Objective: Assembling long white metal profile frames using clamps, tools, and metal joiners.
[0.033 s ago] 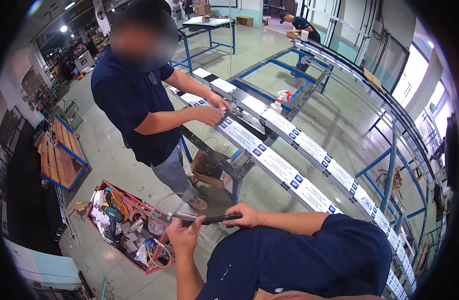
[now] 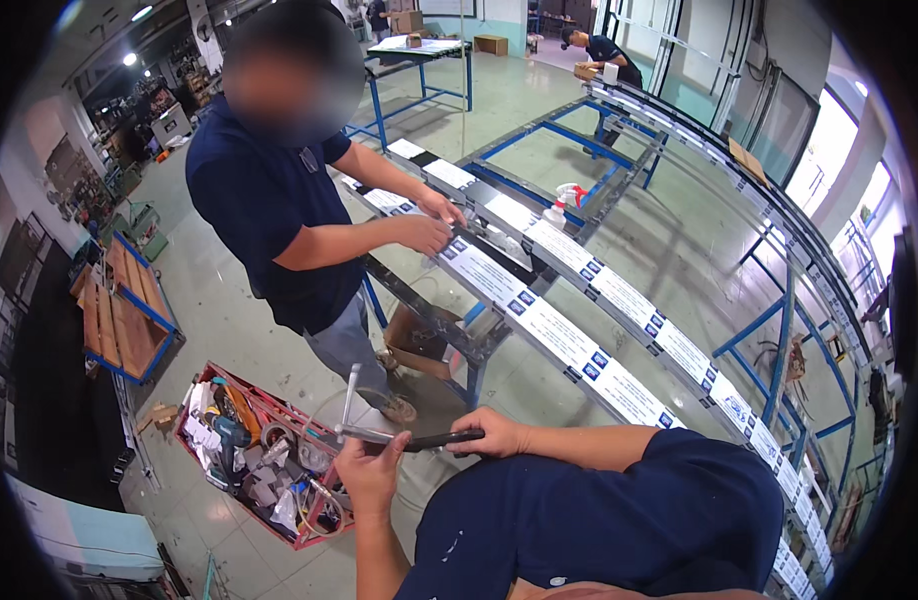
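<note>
Held across the front of my body is a slim bar-shaped piece (image 2: 449,437), black toward the right and silver metal toward the left. A thin silver arm (image 2: 349,400) stands up from its left end; the exact kind of piece I cannot make out. My left hand (image 2: 371,468) is closed around the silver part, thumb on top. My right hand (image 2: 494,433) pinches the black end, its fingers partly hidden. Beyond my hands lie long metal profiles (image 2: 559,325) covered in white printed film, resting on a blue-framed stand (image 2: 474,350).
A co-worker (image 2: 269,200) stands ahead to the left, both hands at the profiles. Below them is a red tool crate (image 2: 304,540) with a drill (image 2: 224,440). A spray bottle (image 2: 557,210) stands by the profiles; an open cardboard box (image 2: 409,345) sits under the stand.
The thin silver arm now points upward from the left end of the piece, where before it was not seen standing up. Both my hands keep nearly the same place and hold.
</note>
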{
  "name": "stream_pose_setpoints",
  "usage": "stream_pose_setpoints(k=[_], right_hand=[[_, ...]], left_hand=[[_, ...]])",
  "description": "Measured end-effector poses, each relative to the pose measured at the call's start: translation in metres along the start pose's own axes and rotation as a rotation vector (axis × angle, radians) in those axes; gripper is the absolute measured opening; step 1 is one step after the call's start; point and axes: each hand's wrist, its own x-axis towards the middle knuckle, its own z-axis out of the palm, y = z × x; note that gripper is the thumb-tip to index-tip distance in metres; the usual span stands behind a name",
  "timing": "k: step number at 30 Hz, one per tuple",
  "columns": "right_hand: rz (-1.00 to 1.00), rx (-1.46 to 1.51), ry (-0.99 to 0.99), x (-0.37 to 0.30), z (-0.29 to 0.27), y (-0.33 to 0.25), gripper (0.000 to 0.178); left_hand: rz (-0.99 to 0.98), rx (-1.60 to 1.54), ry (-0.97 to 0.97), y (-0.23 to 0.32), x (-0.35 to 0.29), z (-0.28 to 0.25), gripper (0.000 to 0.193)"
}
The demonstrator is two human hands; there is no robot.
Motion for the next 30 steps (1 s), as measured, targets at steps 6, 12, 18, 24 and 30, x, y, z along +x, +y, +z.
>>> stream_pose_setpoints(k=[6,12,18,24,30], right_hand=[[-0.024,-0.012,-0.015,0.012,0.01,0.005,0.034],[-0.044,-0.045,-0.037,0.017,0.007,0.011,0.039],[0.044,0.091,-0.076,0.019,-0.003,0.014,0.038],[-0.091,0.04,-0.193,0.031,-0.043,0.006,0.039],[-0.182,-0.136,-0.179,0.033,-0.084,-0.006,0.04]], left_hand=[[0.138,-0.034,0.027,-0.009,-0.005,-0.012,0.035],[0.044,-0.206,-0.128,-0.013,-0.004,-0.022,0.052],[0.048,-0.163,-0.017,-0.003,0.007,-0.003,0.031],[0.153,-0.148,0.056,0.033,0.019,0.034,0.027],[0.095,-0.015,-0.046,0.035,0.03,0.047,0.033]])
